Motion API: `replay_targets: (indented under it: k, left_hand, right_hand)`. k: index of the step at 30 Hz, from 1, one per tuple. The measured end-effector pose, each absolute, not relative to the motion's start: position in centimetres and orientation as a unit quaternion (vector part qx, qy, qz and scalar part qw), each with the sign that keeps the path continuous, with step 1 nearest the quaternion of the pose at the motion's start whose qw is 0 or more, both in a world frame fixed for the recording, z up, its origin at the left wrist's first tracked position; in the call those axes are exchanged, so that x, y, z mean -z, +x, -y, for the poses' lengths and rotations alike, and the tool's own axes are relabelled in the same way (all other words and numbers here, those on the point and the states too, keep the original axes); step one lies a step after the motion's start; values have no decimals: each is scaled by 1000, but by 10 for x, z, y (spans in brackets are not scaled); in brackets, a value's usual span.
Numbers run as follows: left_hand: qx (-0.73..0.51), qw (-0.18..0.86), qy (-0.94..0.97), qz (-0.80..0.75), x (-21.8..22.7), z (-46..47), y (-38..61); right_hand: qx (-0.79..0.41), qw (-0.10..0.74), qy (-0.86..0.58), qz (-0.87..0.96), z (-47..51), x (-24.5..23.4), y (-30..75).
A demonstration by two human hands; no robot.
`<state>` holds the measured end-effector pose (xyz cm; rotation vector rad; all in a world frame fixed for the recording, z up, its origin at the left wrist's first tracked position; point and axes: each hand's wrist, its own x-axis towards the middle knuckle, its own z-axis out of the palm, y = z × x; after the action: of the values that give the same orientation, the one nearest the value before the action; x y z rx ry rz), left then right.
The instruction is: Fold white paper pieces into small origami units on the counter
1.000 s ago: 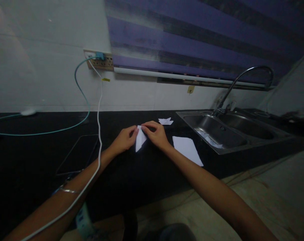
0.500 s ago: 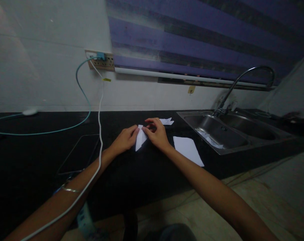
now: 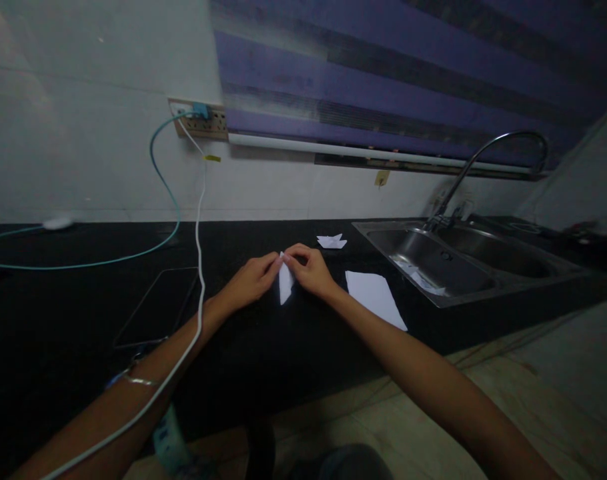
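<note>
A folded piece of white paper [image 3: 285, 285] is pinched at its top between my two hands, its narrow pointed end hanging toward me. My left hand [image 3: 257, 275] grips it from the left, thumb and fingers closed. From the right, my right hand [image 3: 308, 268] pinches the same top corner, fingers curled and partly hiding the paper. Behind my right hand a folded paper boat [image 3: 332, 242] lies on the black counter [image 3: 263, 380]. To the right of that hand rests a stack of white paper sheets [image 3: 376, 299].
A metal double sink [image 3: 446, 303] with a curved faucet [image 3: 463, 175] is at the right, with paper scraps [image 3: 423, 280] in its near basin. A dark phone or tablet [image 3: 158, 308] lies left. A white cable [image 3: 200, 267] crosses my left forearm; a teal cable [image 3: 108, 262] loops behind.
The folded paper has turned and looks narrower, with both hands now closer together at its top. My right hand has lowered slightly, so the whole paper boat shows.
</note>
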<state>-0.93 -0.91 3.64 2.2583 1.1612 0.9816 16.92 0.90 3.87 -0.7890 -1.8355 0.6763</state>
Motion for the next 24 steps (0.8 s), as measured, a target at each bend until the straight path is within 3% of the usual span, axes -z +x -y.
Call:
replay_targets:
  k: [5,15,24]
  left_hand:
    - [-350,231,810,-409,-37,10,-10]
    - [-321,164,831,-425,-38,12,-12]
    - [-356,250,814,-385,-37,8,-14]
  right_hand:
    - [-278,497,-326,755,-8,-40,170]
    - [-256,458,-321,788,-9,-36,172]
    - [-287,487,-300,768,-12,-41,175]
